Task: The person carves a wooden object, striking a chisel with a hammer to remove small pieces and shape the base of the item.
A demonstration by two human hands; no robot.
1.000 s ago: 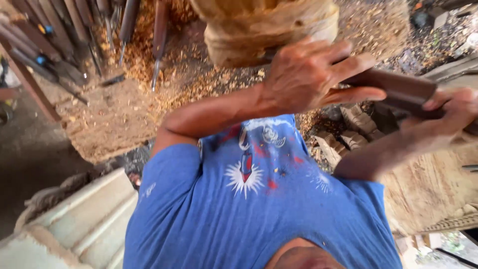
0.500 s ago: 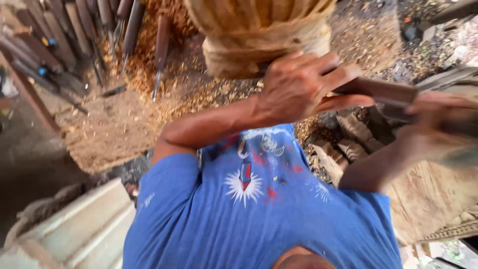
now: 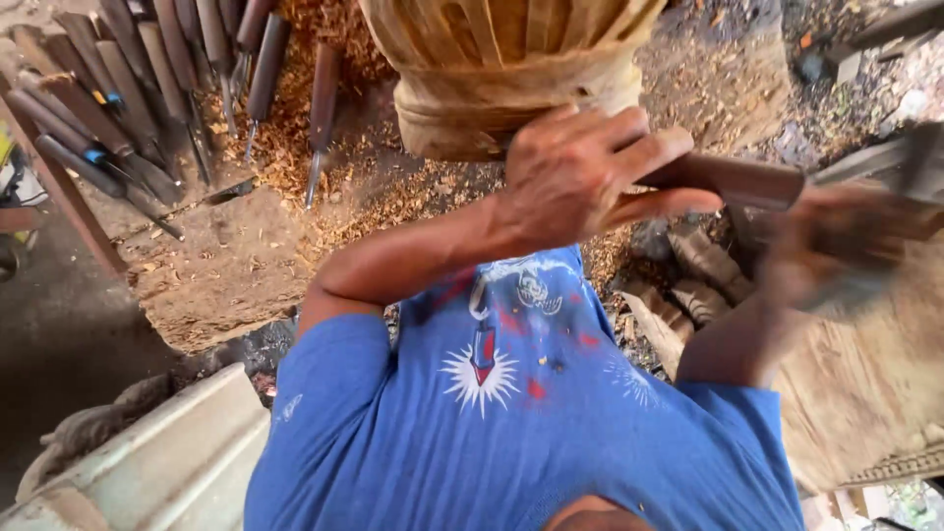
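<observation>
My left hand (image 3: 580, 177) is closed around a dark brown chisel handle (image 3: 737, 182) that lies level, its tip hidden behind the hand against the base of a large ribbed carved wooden piece (image 3: 511, 69). My right hand (image 3: 846, 246) is motion-blurred just right of the handle's end. It grips a dark blurred tool (image 3: 836, 285) whose shape I cannot make out. My blue printed shirt (image 3: 511, 423) fills the lower middle of the view.
Many wood-handled chisels (image 3: 147, 88) lie in a row at top left on a shaving-covered wooden block (image 3: 226, 265). Wood shavings (image 3: 295, 128) are piled around them. Carved wood pieces (image 3: 688, 285) and a plank (image 3: 865, 393) lie at right, a pale moulded slab (image 3: 147, 462) at bottom left.
My right hand has swung down and away from the end of the chisel handle and is blurred with motion. My left hand keeps its grip and has shifted slightly up toward the carved piece.
</observation>
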